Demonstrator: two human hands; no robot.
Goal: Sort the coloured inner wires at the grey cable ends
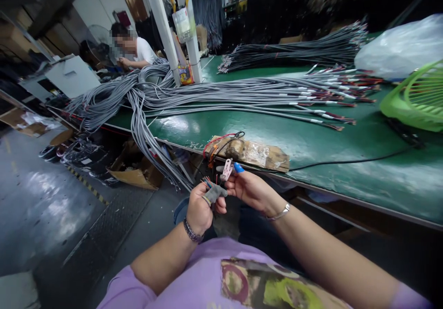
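My left hand [203, 207], with a grey cover on its thumb, is closed round a bunch of thin coloured wires [207, 183] whose ends fan out above the fingers. The cable they come from is mostly hidden by the hand. Close beside it, my right hand [249, 190] grips a small pink tool [227, 169] with a slotted body; its exact kind is unclear. A blue cover [238, 167] sits on one finger of that hand. Both hands are just off the table's front edge, near a taped wooden board [266, 156] with red and black leads.
Grey cables [214, 94] lie across the green table [187, 126], some hanging over its edge. Behind them is a black cable bundle [294, 52]. A green fan [415, 101] and a plastic bag [404, 48] stand at right. A co-worker [143, 50] sits far left.
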